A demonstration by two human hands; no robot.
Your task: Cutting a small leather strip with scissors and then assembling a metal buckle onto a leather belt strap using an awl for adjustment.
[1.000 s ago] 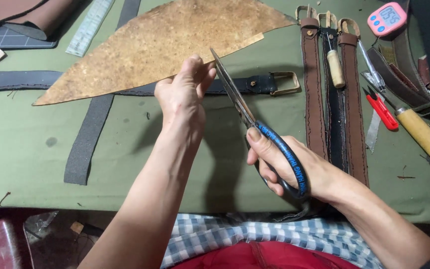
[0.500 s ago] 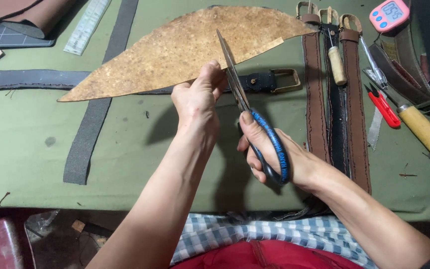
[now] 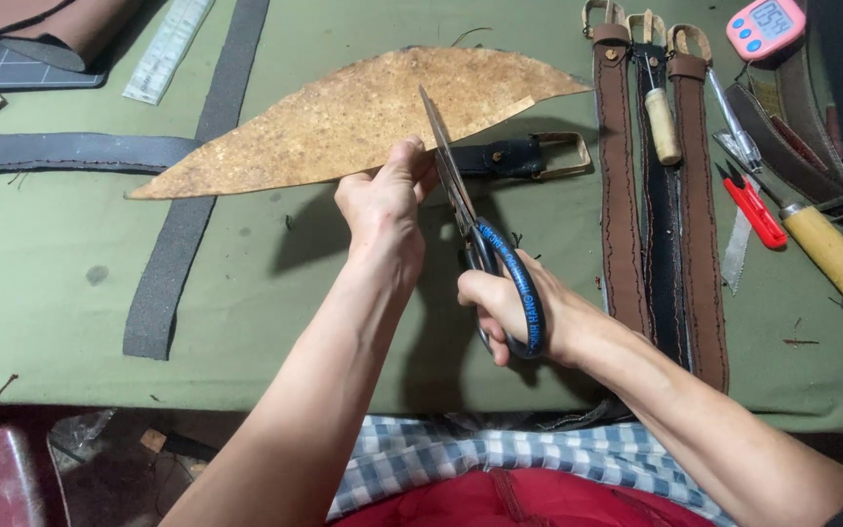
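My left hand (image 3: 382,200) pinches the lower edge of a tan, speckled leather piece (image 3: 363,112), lifted above the green table cover (image 3: 51,283). In my right hand (image 3: 514,307) are large scissors (image 3: 470,224) with black and blue handles. Their blades point away from me and cut into the leather's lower edge, just right of my left fingers. The leather is a long curved shape tapering to a point at the left.
Dark straps (image 3: 182,234) and a buckled belt (image 3: 529,156) lie under the leather. Three brown and black belts (image 3: 661,195) lie at the right, beside red snips (image 3: 753,210), wooden-handled tools (image 3: 826,249) and a pink timer (image 3: 765,26). A ruler (image 3: 168,49) sits far left.
The leather piece has turned and shifted right in my left hand. The scissors have swung more upright and their blades have advanced further into the leather's edge.
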